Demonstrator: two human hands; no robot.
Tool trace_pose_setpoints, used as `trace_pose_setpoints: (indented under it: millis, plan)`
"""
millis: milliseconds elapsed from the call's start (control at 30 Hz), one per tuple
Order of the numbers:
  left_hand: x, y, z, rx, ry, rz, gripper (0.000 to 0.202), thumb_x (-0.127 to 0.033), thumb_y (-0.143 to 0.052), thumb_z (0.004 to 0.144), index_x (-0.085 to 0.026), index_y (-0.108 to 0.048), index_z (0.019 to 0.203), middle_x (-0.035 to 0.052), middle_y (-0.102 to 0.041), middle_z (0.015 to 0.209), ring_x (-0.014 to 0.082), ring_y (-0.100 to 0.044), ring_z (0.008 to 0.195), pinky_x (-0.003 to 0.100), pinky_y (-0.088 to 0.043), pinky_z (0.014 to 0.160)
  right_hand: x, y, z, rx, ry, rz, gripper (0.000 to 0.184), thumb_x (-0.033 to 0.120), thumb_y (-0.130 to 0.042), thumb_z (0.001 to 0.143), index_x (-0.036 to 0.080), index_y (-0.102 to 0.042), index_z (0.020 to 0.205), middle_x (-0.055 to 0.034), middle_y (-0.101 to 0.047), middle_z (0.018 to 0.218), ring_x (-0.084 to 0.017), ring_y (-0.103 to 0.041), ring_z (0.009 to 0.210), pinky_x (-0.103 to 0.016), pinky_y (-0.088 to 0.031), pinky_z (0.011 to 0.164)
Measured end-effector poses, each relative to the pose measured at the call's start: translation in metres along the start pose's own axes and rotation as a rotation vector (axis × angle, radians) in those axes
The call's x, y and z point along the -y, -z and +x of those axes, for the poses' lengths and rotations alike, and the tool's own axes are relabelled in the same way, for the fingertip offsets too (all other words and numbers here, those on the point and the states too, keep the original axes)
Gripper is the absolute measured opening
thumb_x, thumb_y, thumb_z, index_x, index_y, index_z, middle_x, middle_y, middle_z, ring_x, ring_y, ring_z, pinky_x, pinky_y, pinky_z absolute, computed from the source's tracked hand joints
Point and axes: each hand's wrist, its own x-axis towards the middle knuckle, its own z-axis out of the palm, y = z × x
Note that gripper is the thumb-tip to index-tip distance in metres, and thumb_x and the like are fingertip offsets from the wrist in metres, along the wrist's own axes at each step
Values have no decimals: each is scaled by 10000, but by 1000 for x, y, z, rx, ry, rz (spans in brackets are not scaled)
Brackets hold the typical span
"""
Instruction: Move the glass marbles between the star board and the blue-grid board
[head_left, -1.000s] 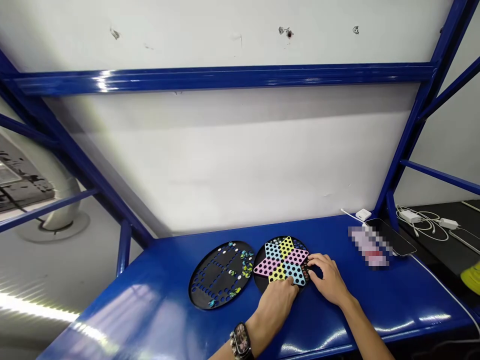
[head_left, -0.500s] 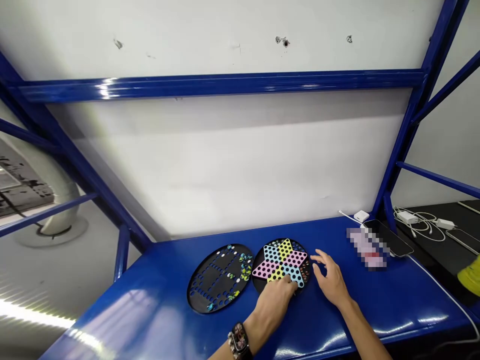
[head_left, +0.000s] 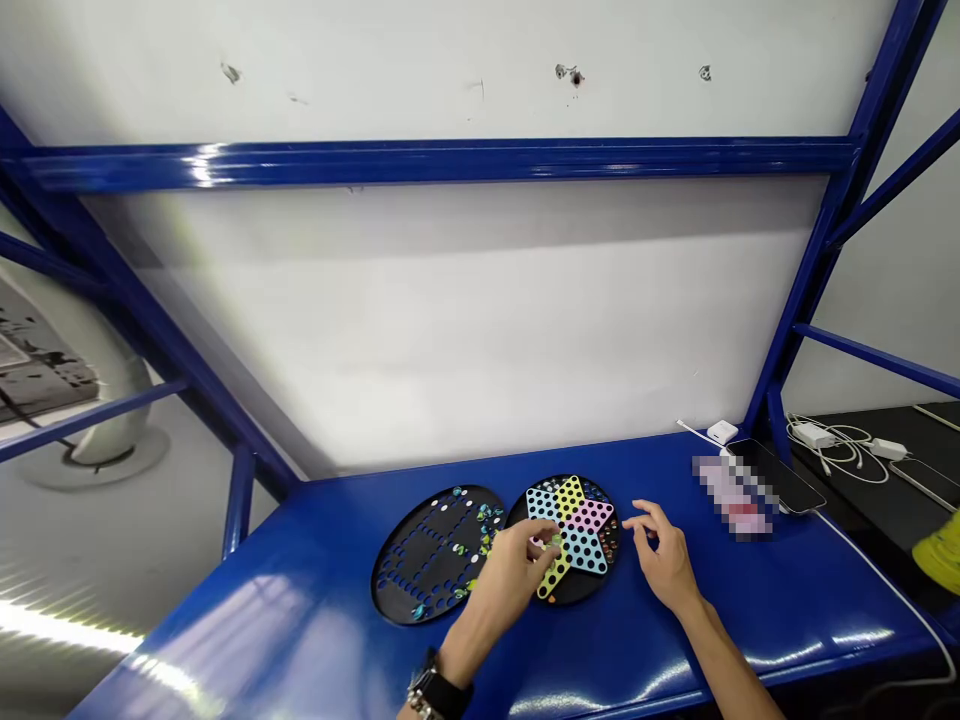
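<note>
My left hand (head_left: 514, 560) hovers over the left part of the round black Chinese checkers board (head_left: 574, 590). Its thumb and fingertips pinch a small greenish, see-through marble (head_left: 556, 539). A star of yellow, pink and light blue points full of holes covers the board's middle. Small marbles (head_left: 609, 540) lie in the board's outer rim pockets. My right hand (head_left: 664, 560) is just right of the board, fingers bent but apart, holding nothing. Left of my left hand lies a second black round board (head_left: 420, 560) with slots and holes; green and blue marbles sit along its right side.
Both boards rest on a glossy blue table (head_left: 315, 600) with a blue metal frame (head_left: 450, 163). To the right are a black phone (head_left: 780, 478), a blurred pinkish item (head_left: 739, 500), a white charger (head_left: 722, 432) and cables. A yellow object (head_left: 941, 553) shows at the right edge.
My left hand has moved left and up from the star's lower right point, and a greenish marble now shows at its fingertips. The right hand's fingers have curled slightly.
</note>
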Motion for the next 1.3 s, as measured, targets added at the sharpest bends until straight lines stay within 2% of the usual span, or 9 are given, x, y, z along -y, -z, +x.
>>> trace_pose_setpoints:
  millis: [200, 367, 467, 567, 667, 767, 833, 1033, 1300]
  plan:
    - [51, 49, -2, -180, 175, -47, 452, -533, -589, 764, -189, -708, 1033, 64, -769, 986, 218, -731, 771, 313, -565, 727, 2, 2, 0, -15, 4, -15, 375, 337, -447, 924, 195, -637, 1214, -69, -796, 910, -240, -740, 840, -379, -573, 859]
    - [104, 89, -8, -324, 338, 31, 443, -534, -625, 690, -200, -719, 964, 32, -770, 911, 232, -741, 759, 281, -550, 680, 5, 2, -1, -5, 5, -16, 351, 334, -457, 905, 208, -688, 1137, -64, -801, 904, -254, -746, 864, -391, -574, 869]
    - [125, 100, -12, -348, 408, 95, 408, -513, -596, 694, -223, -714, 956, -3, -771, 878, 215, -736, 729, 276, -547, 688, 4, 3, -1, 6, 0, -6, 341, 331, -465, 901, 205, -694, 1120, -65, -800, 907, -254, -746, 889, -389, -569, 889]
    - [137, 96, -14, -334, 403, 128, 392, -501, -588, 703, -226, -707, 956, -11, -765, 865, 219, -734, 747, 277, -546, 698, 3, 3, 0, 20, -5, 6, 336, 349, -465, 906, 210, -719, 1077, -60, -795, 865, -253, -748, 868, -371, -577, 859]
    - [142, 85, -12, -327, 370, 118, 394, -498, -586, 725, -212, -694, 974, 23, -763, 895, 229, -733, 762, 280, -547, 682, 3, 4, -1, 23, -14, 10, 376, 410, -452, 937, 204, -744, 1052, -50, -770, 749, -238, -737, 743, -343, -581, 776]
    - [142, 77, -11, -322, 350, 126, 372, -496, -561, 781, -226, -672, 1012, 4, -757, 924, 221, -729, 782, 286, -547, 726, 5, 5, -2, 15, -43, -15, 480, 491, -396, 980, 185, -748, 1091, -29, -702, 597, -203, -670, 559, -314, -553, 640]
    - [139, 74, -11, -326, 346, 145, 380, -508, -551, 810, -237, -656, 1054, 3, -755, 987, 214, -724, 801, 292, -545, 755, 4, 5, -2, 16, -48, -23, 494, 494, -385, 986, 175, -729, 1143, -25, -701, 603, -192, -646, 525, -306, -532, 601]
    - [124, 71, -16, -425, 321, 281, 451, -537, -507, 856, -219, -650, 1144, 52, -711, 1143, 215, -699, 829, 305, -533, 751, 2, 4, -1, 41, 6, -2, 352, 367, -478, 926, 184, -701, 1129, -45, -773, 790, -229, -733, 778, -324, -553, 789]
    - [96, 62, -16, -480, 256, 333, 398, -516, -509, 868, -242, -672, 1107, 36, -682, 1133, 188, -668, 841, 271, -522, 721, 7, 7, -2, 62, -32, -41, 381, 326, -434, 906, 187, -735, 1093, -18, -735, 670, -219, -709, 672, -330, -535, 739]
